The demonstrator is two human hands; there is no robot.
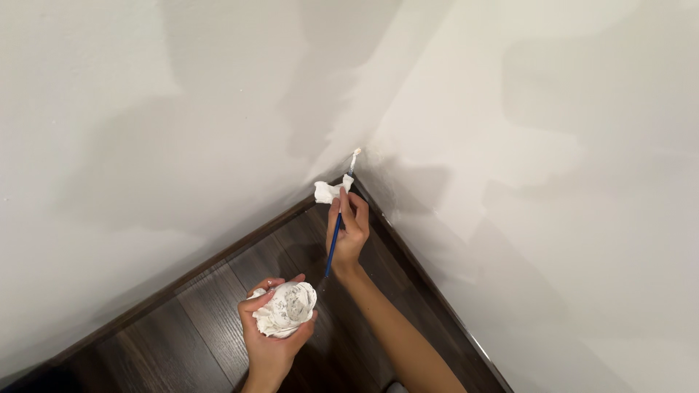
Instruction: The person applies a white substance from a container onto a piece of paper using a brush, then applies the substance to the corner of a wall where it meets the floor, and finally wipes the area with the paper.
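1. Near the centre of the frame, your right hand is closed around a thin blue-handled brush, gripping it like a pen.
2. Its pale tip touches the wall corner, just above the point where the two dark baseboards meet.
3. A small white scrap of paper sits just left of the brush, at your fingertips; whether you hold it, I cannot tell.
4. At the lower centre of the frame, your left hand is curled around a crumpled white wad with grey marks, holding it over the dark wood floor.
5. Both hands are apart, the right one higher.
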